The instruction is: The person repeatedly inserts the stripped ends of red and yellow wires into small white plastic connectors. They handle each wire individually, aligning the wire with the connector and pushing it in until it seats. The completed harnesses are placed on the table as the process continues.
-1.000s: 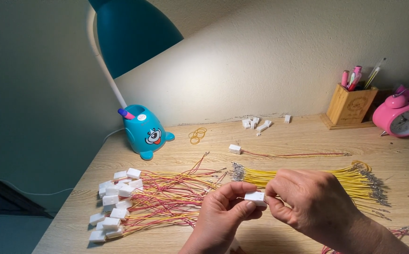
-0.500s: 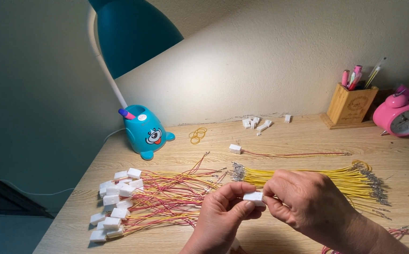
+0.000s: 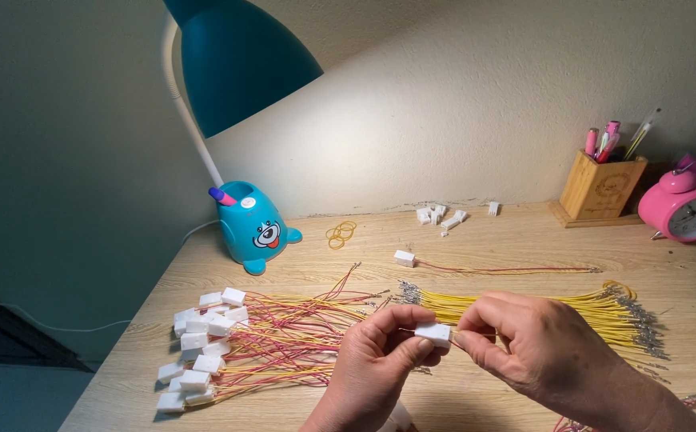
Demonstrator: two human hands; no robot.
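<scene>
White connector sits pinched between our left hand and right hand fingertips; uneven pressure could let it slip out.

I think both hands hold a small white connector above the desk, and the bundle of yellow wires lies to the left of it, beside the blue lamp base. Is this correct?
Not quite. In the head view the left hand and right hand do hold the small white connector, but the bundle of yellow wires lies to the right, behind the right hand. The wires on the left, nearer the blue lamp base, are red and yellow wires with white connectors.
</scene>
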